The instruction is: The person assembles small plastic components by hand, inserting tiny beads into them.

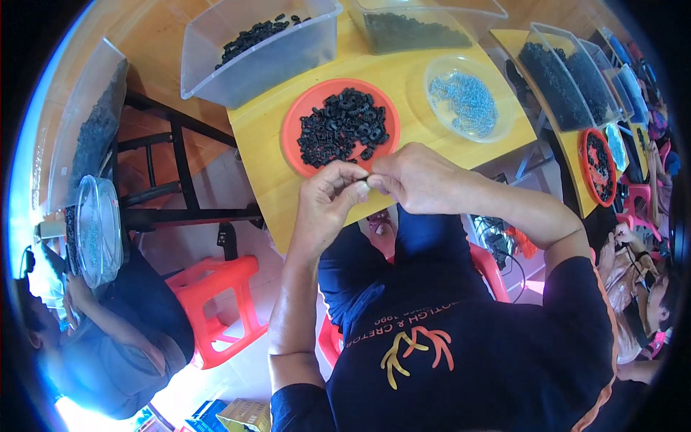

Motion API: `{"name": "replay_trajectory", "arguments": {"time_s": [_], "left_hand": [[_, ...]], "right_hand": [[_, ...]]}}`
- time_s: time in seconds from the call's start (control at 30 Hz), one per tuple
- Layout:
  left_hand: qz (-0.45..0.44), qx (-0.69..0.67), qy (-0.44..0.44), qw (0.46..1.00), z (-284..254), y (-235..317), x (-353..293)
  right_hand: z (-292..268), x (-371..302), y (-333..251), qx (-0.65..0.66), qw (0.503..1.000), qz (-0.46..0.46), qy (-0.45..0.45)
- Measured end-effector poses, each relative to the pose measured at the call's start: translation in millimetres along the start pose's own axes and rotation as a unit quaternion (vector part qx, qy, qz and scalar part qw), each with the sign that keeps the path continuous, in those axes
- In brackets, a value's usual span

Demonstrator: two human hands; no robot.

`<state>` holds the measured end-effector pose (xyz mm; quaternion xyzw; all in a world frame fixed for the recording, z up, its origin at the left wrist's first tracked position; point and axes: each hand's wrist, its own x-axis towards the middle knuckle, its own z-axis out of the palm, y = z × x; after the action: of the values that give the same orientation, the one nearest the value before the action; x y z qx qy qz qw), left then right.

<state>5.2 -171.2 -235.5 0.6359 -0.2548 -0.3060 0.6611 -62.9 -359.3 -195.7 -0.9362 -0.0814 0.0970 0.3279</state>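
My left hand (331, 200) and my right hand (417, 176) meet at the near edge of the red plate, both closed in a pinch. Between their fingertips is a small dark piece (368, 178), mostly covered by the fingers, so its exact shape cannot be made out. Just beyond them, the round red plate (290, 129) holds a heap of small black plastic parts (344, 124). Right of it stands a round clear dish (499, 129) with many tiny shiny bluish-silver pieces (462, 102), too small to name.
Clear bins (263, 79) of black parts line the yellow table's (260, 173) far side. A person (122, 324) sits at left near a red stool (216, 306). On the right, another table bears bins and a red tray (610, 189). Cables (497, 241) lie below.
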Motion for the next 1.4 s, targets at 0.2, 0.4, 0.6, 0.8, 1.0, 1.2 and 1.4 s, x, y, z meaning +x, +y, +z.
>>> {"name": "replay_trajectory", "arguments": {"time_s": [0.2,0.4,0.6,0.8,1.0,1.2,1.4], "left_hand": [[0.025,-0.049,0.001,0.998,-14,-1,10],[0.112,-0.029,-0.016,0.993,-12,-6,5],[0.177,0.277,0.065,0.942,13,12,-11],[0.238,0.331,0.058,0.911,18,-6,-13],[0.249,0.296,0.038,0.921,-2,0,9],[0.300,0.396,0.226,0.838,-82,64,93],[0.219,0.521,0.323,0.759,-147,113,159]], "right_hand": [[-2,11,10,0.263,0.962,0.060,-0.032],[18,8,27,0.530,0.841,-0.004,-0.110],[50,3,32,0.799,0.589,-0.009,-0.122],[68,-3,29,0.822,0.562,0.010,-0.091],[56,-8,24,0.792,0.606,0.017,-0.069],[35,-22,27,0.690,0.720,0.043,-0.060],[-41,-19,54,0.476,0.863,0.024,0.166]]}}
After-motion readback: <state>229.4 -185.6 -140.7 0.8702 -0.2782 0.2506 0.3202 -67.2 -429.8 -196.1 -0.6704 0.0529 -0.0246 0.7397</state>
